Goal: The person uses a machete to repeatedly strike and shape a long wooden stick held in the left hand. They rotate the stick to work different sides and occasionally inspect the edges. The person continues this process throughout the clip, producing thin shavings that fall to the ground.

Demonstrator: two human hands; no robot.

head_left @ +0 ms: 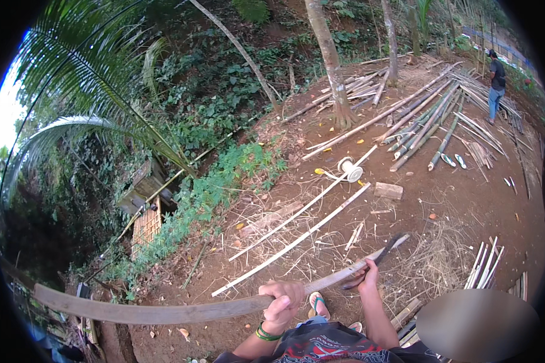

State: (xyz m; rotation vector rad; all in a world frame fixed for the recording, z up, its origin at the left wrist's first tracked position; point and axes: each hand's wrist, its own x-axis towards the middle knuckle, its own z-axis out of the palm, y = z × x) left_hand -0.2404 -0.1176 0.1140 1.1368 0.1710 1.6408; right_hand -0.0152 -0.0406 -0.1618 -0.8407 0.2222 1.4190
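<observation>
A long, flat bamboo strip [163,313] runs across in front of me, from the lower left to the middle right. Its surface is grey-brown on the left and paler toward the right end. My left hand [283,302], with a green and yellow band at the wrist, is closed round the strip near its middle. Farther right, my right hand [364,277] is closed on a dark knife [386,249]. The knife's blade lies along the strip's right end, apparently touching it; the fingers partly hide the handle.
Two pale strips [290,243] lie on the dirt beyond, near a white spool [349,169] and a wood block [388,191]. Shavings [433,248] litter the ground. Bamboo poles [421,133] are piled farther off, by a standing person [496,85]. Plants cover the left slope.
</observation>
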